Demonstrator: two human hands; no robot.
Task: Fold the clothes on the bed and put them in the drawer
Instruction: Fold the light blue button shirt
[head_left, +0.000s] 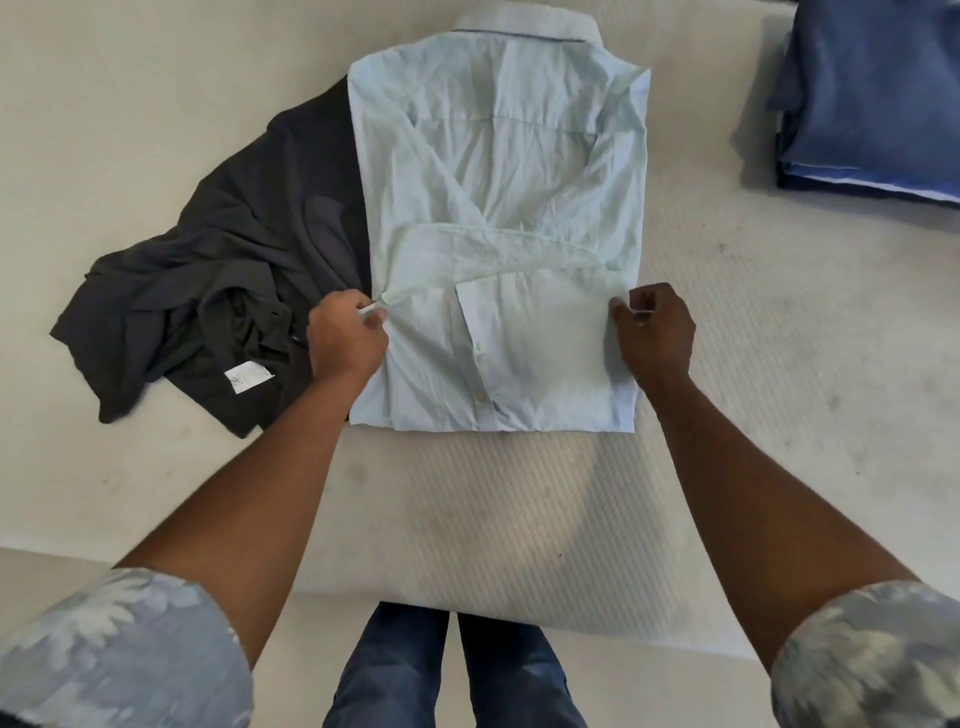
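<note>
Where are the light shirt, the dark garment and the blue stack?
light shirt (498, 171), head view, upper middle.
dark garment (249, 234), head view, its crumpled middle.
blue stack (878, 93), head view, top fold.

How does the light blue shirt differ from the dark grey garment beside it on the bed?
The light blue shirt lies flat, sleeves folded in, a neat rectangle; the dark grey garment lies crumpled and unfolded. The left hand and right hand pinch the shirt's edges; no hand holds the grey garment. Both lie on the bed.
</note>
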